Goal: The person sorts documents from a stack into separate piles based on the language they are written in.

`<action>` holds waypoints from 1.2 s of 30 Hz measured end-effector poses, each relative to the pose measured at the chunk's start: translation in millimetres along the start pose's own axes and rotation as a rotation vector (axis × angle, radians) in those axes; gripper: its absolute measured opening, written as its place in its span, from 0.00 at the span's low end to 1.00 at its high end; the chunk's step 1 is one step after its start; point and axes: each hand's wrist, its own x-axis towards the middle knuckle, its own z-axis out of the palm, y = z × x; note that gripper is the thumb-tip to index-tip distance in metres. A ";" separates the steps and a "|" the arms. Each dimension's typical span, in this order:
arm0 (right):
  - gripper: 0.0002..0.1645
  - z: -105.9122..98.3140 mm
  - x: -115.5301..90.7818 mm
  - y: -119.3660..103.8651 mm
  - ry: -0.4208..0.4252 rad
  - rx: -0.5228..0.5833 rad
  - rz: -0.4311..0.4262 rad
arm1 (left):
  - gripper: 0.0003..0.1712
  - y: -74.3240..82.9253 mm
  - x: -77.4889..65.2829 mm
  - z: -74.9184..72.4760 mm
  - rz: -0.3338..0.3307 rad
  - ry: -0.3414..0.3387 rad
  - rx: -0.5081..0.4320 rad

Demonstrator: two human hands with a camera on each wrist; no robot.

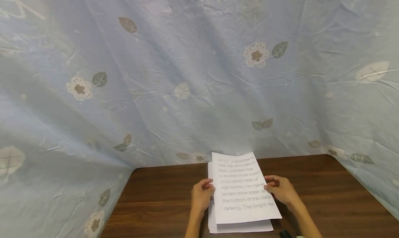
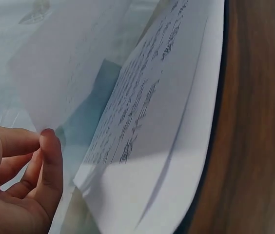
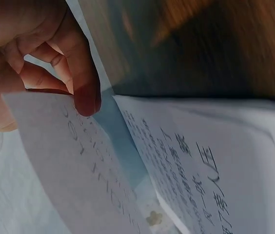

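Note:
A white sheet of paper (image 1: pixel 243 189) with large English print is held up between both hands, slightly bowed and tilted. My left hand (image 1: pixel 202 195) pinches its left edge between thumb and fingers. At the opposite edge, my right hand (image 1: pixel 282 189) pinches it the same way. Beneath, apart from the raised sheet, a stack of paper (image 1: pixel 249 227) lies on the table. Both wrist views show the gap; in the right wrist view the top page of the stack (image 3: pixel 240 146) carries Chinese characters. The raised sheet hides most of the stack in the head view.
The dark brown wooden table (image 1: pixel 162 196) extends to both sides of the paper. A pale blue curtain (image 1: pixel 187 103) with leaves and flowers hangs behind and around it. Near the front edge, by the right forearm, a small black object (image 1: pixel 285 234) is partly visible.

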 end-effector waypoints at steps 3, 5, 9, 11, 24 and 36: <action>0.31 -7.2 -2.3 3.1 0.002 0.001 -0.002 | 0.17 1.7 -2.0 8.8 0.010 0.008 -0.004; 0.31 -12.5 -3.7 5.2 0.007 -0.010 -0.009 | 0.17 3.0 -3.3 15.5 0.015 0.015 -0.015; 0.32 -24.1 -8.0 10.1 0.010 -0.033 -0.001 | 0.16 5.8 -7.9 29.7 0.003 0.028 -0.020; 0.32 -30.7 -10.2 13.2 0.009 -0.042 0.006 | 0.16 7.3 -10.7 37.2 -0.002 0.032 -0.023; 0.34 -68.7 -18.1 39.0 -0.005 -0.069 0.048 | 0.15 11.4 -24.5 81.9 -0.015 0.023 -0.009; 0.35 -107.3 -22.4 57.6 0.012 -0.138 0.096 | 0.16 28.2 -31.4 126.0 -0.055 0.000 -0.073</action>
